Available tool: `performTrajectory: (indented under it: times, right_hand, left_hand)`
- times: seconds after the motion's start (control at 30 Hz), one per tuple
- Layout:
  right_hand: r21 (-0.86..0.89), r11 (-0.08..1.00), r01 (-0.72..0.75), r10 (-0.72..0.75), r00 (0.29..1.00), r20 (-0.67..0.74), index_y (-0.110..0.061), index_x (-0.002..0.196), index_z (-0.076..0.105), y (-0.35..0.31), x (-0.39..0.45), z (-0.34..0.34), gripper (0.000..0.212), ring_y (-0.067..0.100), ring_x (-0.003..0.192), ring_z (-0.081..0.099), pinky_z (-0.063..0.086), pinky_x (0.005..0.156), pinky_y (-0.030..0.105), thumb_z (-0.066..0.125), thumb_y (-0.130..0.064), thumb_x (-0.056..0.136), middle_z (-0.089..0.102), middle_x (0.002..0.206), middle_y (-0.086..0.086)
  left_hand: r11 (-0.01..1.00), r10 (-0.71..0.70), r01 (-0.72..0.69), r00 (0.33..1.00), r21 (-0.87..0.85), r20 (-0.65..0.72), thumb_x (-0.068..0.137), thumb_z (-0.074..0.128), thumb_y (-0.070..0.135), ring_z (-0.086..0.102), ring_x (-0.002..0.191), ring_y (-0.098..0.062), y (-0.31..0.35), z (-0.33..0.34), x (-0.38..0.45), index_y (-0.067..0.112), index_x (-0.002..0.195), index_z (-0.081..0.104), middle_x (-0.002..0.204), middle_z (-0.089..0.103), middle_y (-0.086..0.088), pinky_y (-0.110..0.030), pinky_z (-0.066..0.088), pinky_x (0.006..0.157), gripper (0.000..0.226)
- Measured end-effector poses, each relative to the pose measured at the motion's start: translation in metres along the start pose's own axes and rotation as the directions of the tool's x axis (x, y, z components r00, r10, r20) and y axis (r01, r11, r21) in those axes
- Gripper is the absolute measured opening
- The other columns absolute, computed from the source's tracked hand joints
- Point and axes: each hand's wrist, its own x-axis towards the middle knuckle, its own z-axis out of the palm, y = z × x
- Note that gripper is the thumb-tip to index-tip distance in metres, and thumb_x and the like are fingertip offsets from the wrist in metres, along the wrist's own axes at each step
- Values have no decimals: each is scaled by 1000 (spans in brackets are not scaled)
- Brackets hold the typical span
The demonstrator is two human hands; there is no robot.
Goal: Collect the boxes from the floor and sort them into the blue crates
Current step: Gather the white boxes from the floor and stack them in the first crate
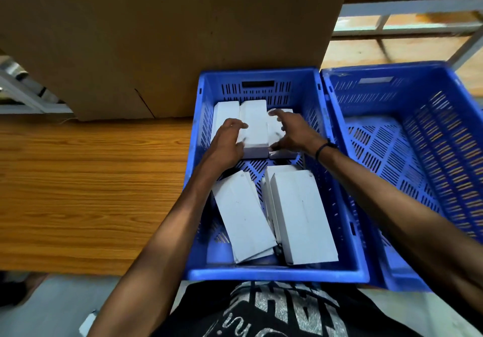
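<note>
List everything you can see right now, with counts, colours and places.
left crate: 1, blue, on the table edge in front of the person, holds the white boxes
right crate: 1, blue, touching the left crate's right side, no boxes visible inside
far boxes: 3 visible, white, side by side at the left crate's far end
near boxes: at least 4, white, in two loose stacks at the left crate's near end; exact count hidden
carton: 1, brown cardboard, behind the left crate
table: 1, wood-grain, under crates and carton
racking: grey metal frame, upper right
wristband: 1, black, right wrist
left hand: fingers on the middle far box's left side
right hand: fingers spread over the rightmost far box
</note>
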Motion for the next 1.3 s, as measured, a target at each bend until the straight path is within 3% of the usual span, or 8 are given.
performTrajectory:
  times: [0.1, 0.2, 0.37, 0.57, 0.7, 1.03, 1.13, 1.3]
  right_hand:
    - [79, 997, 23, -22, 1000, -15, -19, 136, 57, 7, -28, -24, 66, 23, 97, 69, 50, 69, 20, 88, -29, 79, 67, 126, 9]
    - [104, 994, 31, -33, 999, 20, -23, 127, 64, 7, -59, -45, 46, 16, 93, 70, 55, 75, 24, 78, -40, 87, 71, 119, 2]
    - [7, 1000, 26, -27, 983, 180, -30, 133, 60, -6, -111, -61, 49, 10, 99, 63, 42, 84, 26, 70, -51, 90, 71, 118, -8]
    - [-185, 978, 93, -21, 934, 357, -30, 144, 51, -16, -140, -51, 67, 18, 112, 58, 45, 94, 28, 76, -51, 85, 59, 142, -1]
    - [-147, 986, 83, -29, 942, 335, -29, 147, 49, -15, -144, -40, 65, 22, 133, 51, 41, 104, 32, 74, -43, 90, 48, 154, -3]
    - [160, 986, 43, -68, 987, 148, -34, 137, 59, -26, -125, -53, 53, 10, 112, 56, 44, 85, 24, 77, -40, 88, 57, 143, -4]
    - [317, 948, 5, -36, 995, 93, -41, 136, 57, -29, -120, -50, 57, 12, 106, 62, 56, 86, 30, 77, -52, 83, 56, 138, -6]
    - [453, 891, -24, -11, 997, 73, -38, 139, 52, -45, -109, -40, 63, 19, 110, 66, 58, 97, 43, 71, -62, 85, 62, 123, -2]
  left_hand:
    - [998, 10, -16, 994, -55, -106, 98, 57, 4, 59, 118, -17, 24, -17, -29, 15, 129, 62, 132, 54, -4, -29, 49, 99, 33]
    - [985, -34, 19, 996, -172, -84, 101, 61, 20, 68, 96, -14, 48, -28, -62, 19, 119, 66, 113, 64, 4, -39, 61, 83, 19]
    - [909, -201, 248, 965, -335, 168, 96, 71, 33, 75, 72, -23, 85, -19, -116, 11, 103, 67, 88, 74, -9, -46, 63, 70, 24]
    - [840, -323, 422, 893, -340, 312, 87, 77, 49, 77, 67, -22, 98, 14, -143, 9, 99, 63, 75, 77, -9, -48, 62, 82, 43]
    - [898, -351, 392, 911, -198, 215, 77, 72, 63, 75, 79, -20, 101, 23, -148, 20, 99, 65, 86, 77, -1, -42, 61, 85, 48]
    - [878, -317, 304, 948, -369, 27, 87, 66, 47, 70, 99, -23, 113, -1, -146, 20, 133, 56, 117, 63, -4, -49, 60, 88, 54]
    - [829, -368, 291, 927, -478, -75, 80, 72, 48, 71, 95, -19, 111, -8, -139, 26, 124, 53, 110, 68, -1, -49, 61, 86, 53]
    - [805, -448, 274, 863, -526, -234, 82, 79, 41, 70, 90, -17, 109, -18, -115, 22, 117, 46, 93, 68, 6, -39, 59, 87, 52]
